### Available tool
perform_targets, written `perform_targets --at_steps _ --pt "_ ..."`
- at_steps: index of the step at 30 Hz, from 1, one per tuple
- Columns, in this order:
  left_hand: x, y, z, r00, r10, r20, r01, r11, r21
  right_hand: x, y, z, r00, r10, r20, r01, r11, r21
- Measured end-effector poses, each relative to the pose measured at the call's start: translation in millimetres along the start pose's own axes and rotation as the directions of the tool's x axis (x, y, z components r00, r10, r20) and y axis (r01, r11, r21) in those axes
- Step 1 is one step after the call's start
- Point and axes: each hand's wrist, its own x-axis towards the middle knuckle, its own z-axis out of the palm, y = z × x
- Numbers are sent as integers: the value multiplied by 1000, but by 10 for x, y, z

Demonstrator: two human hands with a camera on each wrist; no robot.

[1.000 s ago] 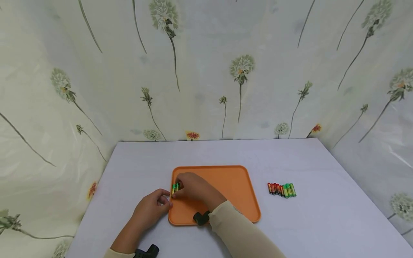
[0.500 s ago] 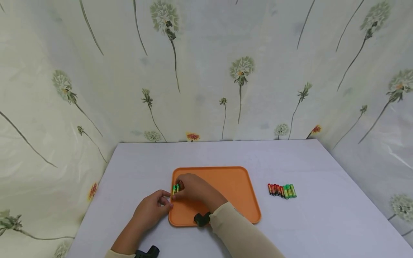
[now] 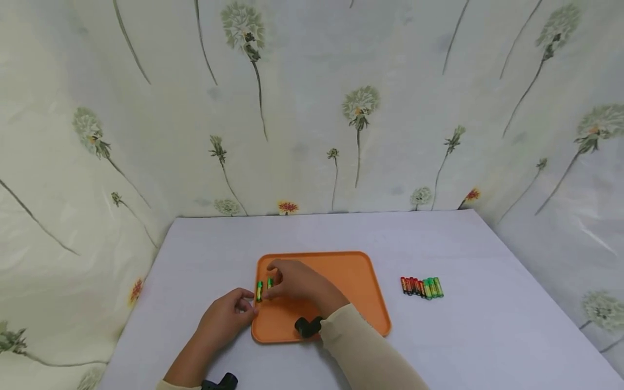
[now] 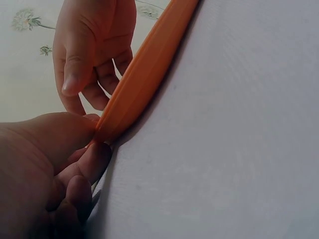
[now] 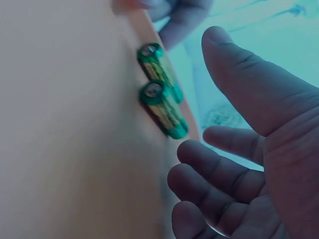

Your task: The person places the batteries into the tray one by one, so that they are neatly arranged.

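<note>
My left hand [image 3: 226, 317] pinches the left rim of the orange tray [image 3: 336, 287], thumb over the edge and fingers below it in the left wrist view. Two green-and-gold batteries lie inside the tray along that rim: one battery [image 3: 259, 291] by the wall, the other battery [image 3: 270, 283] just right of it, partly covered by my right fingers in the head view. My right hand [image 3: 299, 284] hovers over the tray's left part. In the right wrist view its thumb and fingers are spread apart, with nothing between them, beside the two batteries [image 5: 167, 112].
To the right of the tray, a row of several red batteries [image 3: 411, 286] and green batteries [image 3: 433, 288] lies on the white table [image 3: 463, 336]. A dandelion-print curtain [image 3: 312, 108] closes off the back and sides.
The right hand has drawn slightly to the right, its fingers coming off the batteries. The two green batteries now show a gap between them. The left hand stays at the rim.
</note>
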Motion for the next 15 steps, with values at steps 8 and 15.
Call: perform_targets --at_steps 8,15 --pt "-19 3 3 1000 -7 2 7 1000 3 -135 121 -151 998 59 -38 -55 993 103" --pt "-19 20 3 1000 -19 -3 19 1000 -8 -229 229 -220 996 72 -60 -64 990 130"
